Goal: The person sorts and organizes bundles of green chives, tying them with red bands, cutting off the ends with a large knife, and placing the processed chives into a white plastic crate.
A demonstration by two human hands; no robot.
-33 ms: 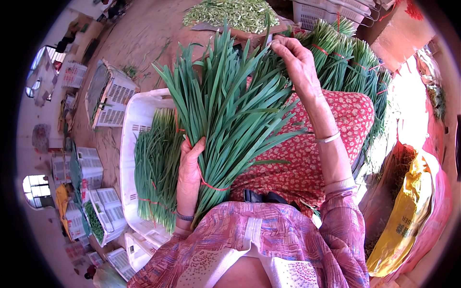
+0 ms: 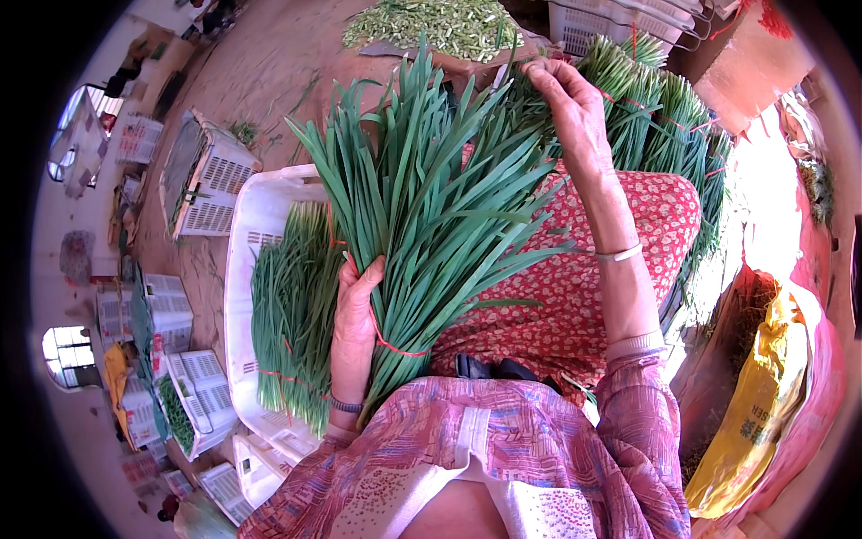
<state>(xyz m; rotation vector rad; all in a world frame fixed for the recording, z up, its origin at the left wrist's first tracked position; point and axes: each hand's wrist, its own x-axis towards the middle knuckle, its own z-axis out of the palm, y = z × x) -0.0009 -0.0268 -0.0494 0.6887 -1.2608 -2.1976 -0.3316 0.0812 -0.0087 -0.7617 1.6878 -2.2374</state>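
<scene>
My left hand (image 2: 357,301) is closed around a thick bunch of garlic chives (image 2: 422,216), just above the red tie near its lower end. The long green leaves fan out upward and to the right across my lap. Beyond their tips on the right, my right hand (image 2: 570,99) is raised with thumb and fingers pinched together. A single dark green chive leaf (image 2: 514,59) sticks up beside those fingertips and seems to be in the pinch.
At my left stands a white plastic crate (image 2: 235,296) holding tied chives (image 2: 292,305). More tied bundles (image 2: 660,112) lie at the far right. Ahead is a heap of cut green pieces (image 2: 431,27). A yellow sack (image 2: 754,413) lies at right; other crates (image 2: 215,184) stand on the left.
My right hand has moved a little to the right and away from me, and the leaf by its fingertips has shifted along with it. My left hand keeps its hold on the bunch.
</scene>
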